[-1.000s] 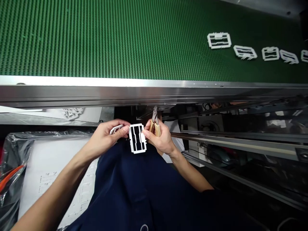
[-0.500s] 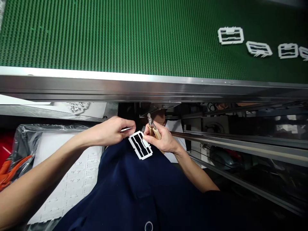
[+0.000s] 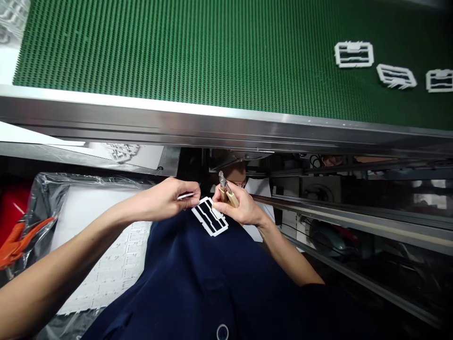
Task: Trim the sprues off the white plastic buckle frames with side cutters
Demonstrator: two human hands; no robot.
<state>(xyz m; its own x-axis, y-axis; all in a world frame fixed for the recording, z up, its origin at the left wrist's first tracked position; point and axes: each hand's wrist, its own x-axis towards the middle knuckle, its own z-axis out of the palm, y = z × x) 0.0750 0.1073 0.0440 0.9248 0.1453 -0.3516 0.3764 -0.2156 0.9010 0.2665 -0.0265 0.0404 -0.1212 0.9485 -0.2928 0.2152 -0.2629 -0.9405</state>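
My right hand [image 3: 242, 205] is closed around nippers [image 3: 223, 183] with yellowish handles, jaws pointing up. Its thumb and finger also pinch the upper right edge of a white plastic frame [image 3: 205, 218], which hangs tilted in front of the dark blue clothing. My left hand [image 3: 177, 200] is closed, with a thin white plastic piece [image 3: 186, 195] showing between its fingers. Its fingertips are at the frame's upper left corner; whether they grip that corner too, I cannot tell.
Beyond a metal rail [image 3: 212, 113] lies a green ribbed conveyor belt [image 3: 177, 52] with several white frames [image 3: 354, 54] at right. At left are a plastic-lined box with white sheet-like parts [image 3: 106, 274], an orange-handled tool [image 3: 21, 241] and white scraps [image 3: 122, 152] on a ledge.
My left fingertips have come down to the upper left corner of the frame. The frames on the belt appear farther right as the view shifts. My right hand keeps its hold.
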